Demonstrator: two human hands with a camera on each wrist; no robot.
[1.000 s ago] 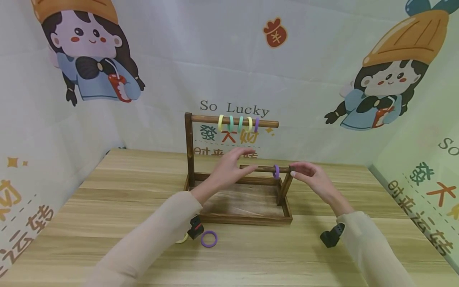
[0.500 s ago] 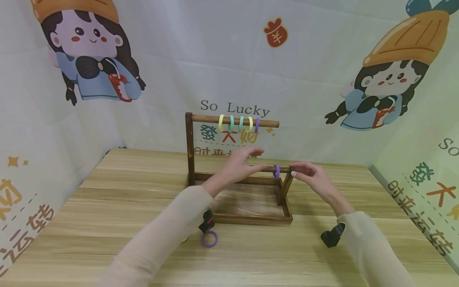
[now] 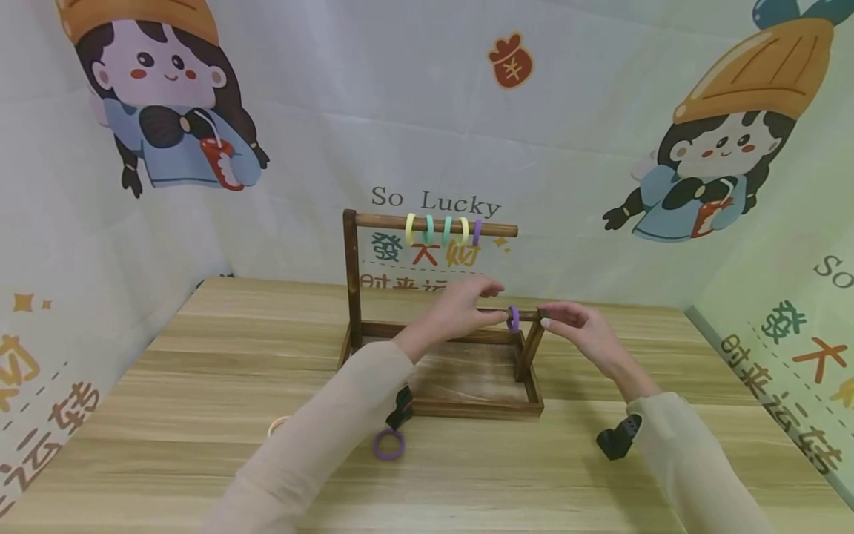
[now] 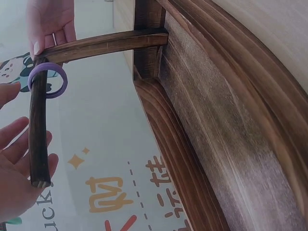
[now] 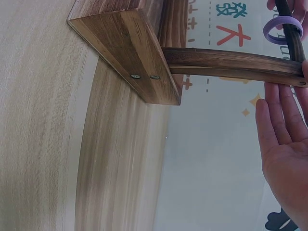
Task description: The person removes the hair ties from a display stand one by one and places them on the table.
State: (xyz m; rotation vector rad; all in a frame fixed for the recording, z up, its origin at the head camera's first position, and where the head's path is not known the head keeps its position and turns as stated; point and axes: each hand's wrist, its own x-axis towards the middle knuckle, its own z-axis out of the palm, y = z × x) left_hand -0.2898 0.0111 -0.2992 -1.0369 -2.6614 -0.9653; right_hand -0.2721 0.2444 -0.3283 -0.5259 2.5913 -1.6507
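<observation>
A wooden rack (image 3: 443,409) with a tray base has a long upper bar and a short lower bar. A purple ring (image 3: 513,319) hangs on the lower bar close to its post. My left hand (image 3: 460,308) is at that bar, fingers extended, its thumb tip right beside the ring. In the left wrist view the bar (image 4: 38,139) passes in front of the left fingers, and the bar's free end points away from the post. My right hand (image 3: 583,334) pinches the corner where post and bar meet, its fingers behind the post (image 5: 231,65) in the right wrist view.
Several rings, yellow (image 3: 410,230), green (image 3: 429,229) and purple (image 3: 477,232), hang on the upper bar. Another purple ring (image 3: 389,459) lies on the table before the rack. A pale yellow ring (image 3: 273,425) is partly hidden by the left sleeve. A printed cloth stands behind.
My left hand has moved right along the lower bar, up to the purple ring there. The right hand has stayed at the post. More of the yellow ring on the table shows now.
</observation>
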